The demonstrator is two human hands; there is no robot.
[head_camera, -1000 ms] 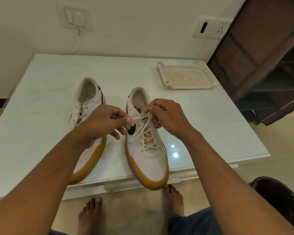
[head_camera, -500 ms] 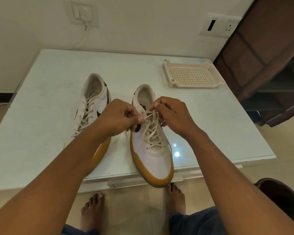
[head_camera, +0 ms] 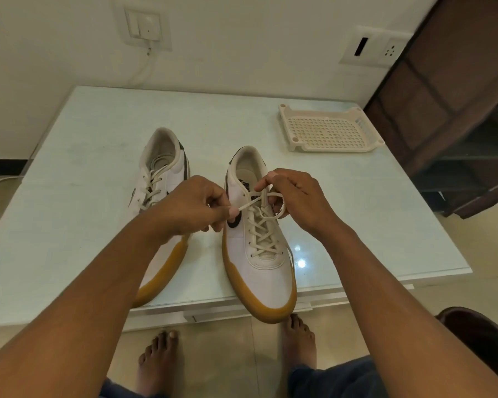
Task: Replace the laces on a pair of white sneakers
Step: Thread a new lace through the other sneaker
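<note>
Two white sneakers with gum-coloured soles stand on the pale table point(head_camera: 78, 214), toes toward me. The right sneaker point(head_camera: 263, 262) carries a cream lace point(head_camera: 260, 228) crossed through its eyelets. My left hand point(head_camera: 194, 208) pinches one free end of that lace just left of the tongue. My right hand point(head_camera: 296, 196) holds the other end at the top eyelets, where a loop of lace curls under its fingers. The left sneaker point(head_camera: 163, 173) is laced too, and my left forearm covers its front half.
A cream perforated plastic tray point(head_camera: 328, 130) lies at the table's far right corner. Dark wooden furniture point(head_camera: 457, 116) stands to the right of the table. My bare feet point(head_camera: 158, 357) are on the tiled floor below the near table edge. A white wall rises behind.
My left hand has drawn its lace end a little outward to the left, and a loop has formed under my right hand. The camera has shifted slightly.
</note>
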